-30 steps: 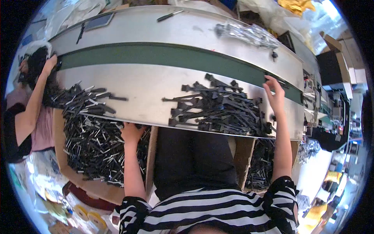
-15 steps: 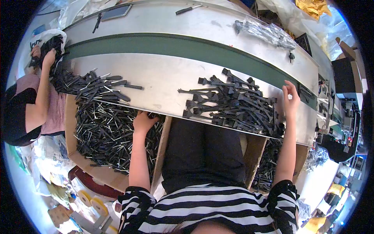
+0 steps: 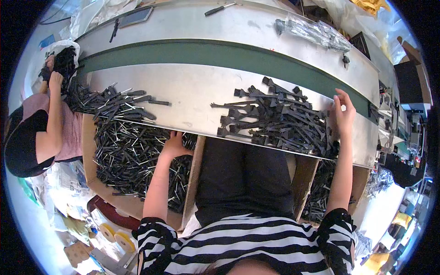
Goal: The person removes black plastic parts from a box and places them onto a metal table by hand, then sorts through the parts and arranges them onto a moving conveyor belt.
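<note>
In the head view, reaches with the left hand point(image 3: 175, 145) into the cardboard box point(image 3: 90, 160), at loose black-and-silver pieces point(image 3: 133, 160); thumb angled out, but cannot tell whether pinching any. Holds the right hand point(image 3: 345, 115) over the metal table point(image 3: 192, 91), just beside the piled black brushes point(image 3: 279, 119), fingers parted, loosely curled, gripping nothing visible. Judging by looks, should handle as light, stiff, slightly slick, softer at the bristles; best taken by slim handles.

The metal bench point(image 3: 188, 96), a green belt point(image 3: 192, 51) along it, bears piled brushes point(image 3: 286, 120), heaped dark handles point(image 3: 120, 102), clear packs point(image 3: 314, 35), one lone tool point(image 3: 219, 9) and, seemingly, a phone point(image 3: 136, 16).
</note>
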`<state>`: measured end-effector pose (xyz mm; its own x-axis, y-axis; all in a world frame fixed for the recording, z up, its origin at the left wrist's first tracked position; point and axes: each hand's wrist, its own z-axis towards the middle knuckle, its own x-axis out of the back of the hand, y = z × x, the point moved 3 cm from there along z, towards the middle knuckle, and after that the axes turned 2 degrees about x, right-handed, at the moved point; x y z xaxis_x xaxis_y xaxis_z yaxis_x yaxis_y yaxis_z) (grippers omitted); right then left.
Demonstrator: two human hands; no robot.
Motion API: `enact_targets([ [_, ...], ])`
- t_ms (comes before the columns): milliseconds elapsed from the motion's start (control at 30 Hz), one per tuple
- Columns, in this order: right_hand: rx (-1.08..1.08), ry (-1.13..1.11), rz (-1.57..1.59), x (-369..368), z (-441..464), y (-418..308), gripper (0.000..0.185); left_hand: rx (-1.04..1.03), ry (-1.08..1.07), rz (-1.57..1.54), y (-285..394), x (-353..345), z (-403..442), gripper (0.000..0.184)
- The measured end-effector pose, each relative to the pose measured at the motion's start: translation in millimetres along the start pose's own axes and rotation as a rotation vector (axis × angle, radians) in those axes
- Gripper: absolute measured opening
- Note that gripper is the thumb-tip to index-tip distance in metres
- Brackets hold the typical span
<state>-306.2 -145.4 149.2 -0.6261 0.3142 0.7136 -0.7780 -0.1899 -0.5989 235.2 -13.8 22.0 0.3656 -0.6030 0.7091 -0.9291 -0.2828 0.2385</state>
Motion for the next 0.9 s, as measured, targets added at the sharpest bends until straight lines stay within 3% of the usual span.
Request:
enact_targets([
  [167,-0.003,-0.025,-0.025,-1.4,-0.3,-0.9,0.02,-0.028,0.127,0.039,-6.6,-12.2,4.9,0.118],
  [500,0.03,-0.011,0.0,-0.6,-0.5,-0.6,0.021,0.029,-0.029,0.101,-0.5,-11.9,16.8,0.11],
  [600,0.026,-0.018,-0.012,-1.8,0.3,2.7,0.02,0.189,-0.088,0.107,24.9,-1.2,4.9,0.107],
  [900,0.005,-0.028,0.03,-1.5,-0.3,-2.9,0.021,0.214,-0.084,0.451,29.5,-3.6,8.9,0.086],
])
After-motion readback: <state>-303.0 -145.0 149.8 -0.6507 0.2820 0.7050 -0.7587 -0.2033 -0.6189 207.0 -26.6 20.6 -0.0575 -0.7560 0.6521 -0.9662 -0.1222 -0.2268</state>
